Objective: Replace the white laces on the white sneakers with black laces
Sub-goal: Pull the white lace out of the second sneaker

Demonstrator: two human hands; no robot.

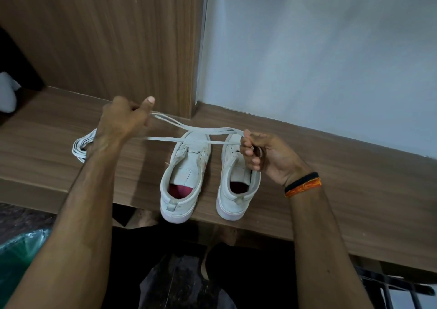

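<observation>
A person's two hands stretch a white shoelace in the air above a pair of white sneakers standing on a wood-grain surface. The left hand is curled around one end of the lace, thumb raised, though the exact hold is hidden behind the knuckles. The right hand pinches the other end between thumb and bent fingers; how the lace runs inside that hand is hard to make out. Between the hands the flat lace crosses over itself in several strands, and how many separate laces these are cannot be told.

The left sneaker and the right sneaker stand side by side, heels at the near edge of the surface and toes pointing toward the wall. Both look unlaced, tongues exposed, with reddish insoles showing inside. The toe of the right sneaker is partly covered by the right hand.

A bundle of white lace lies on the surface behind the left wrist, partly hidden by the forearm. A black and orange wristband circles the right wrist. A wood-grain panel rises behind the surface. At the lower left a green plastic-like thing is cut off by the frame edge.
</observation>
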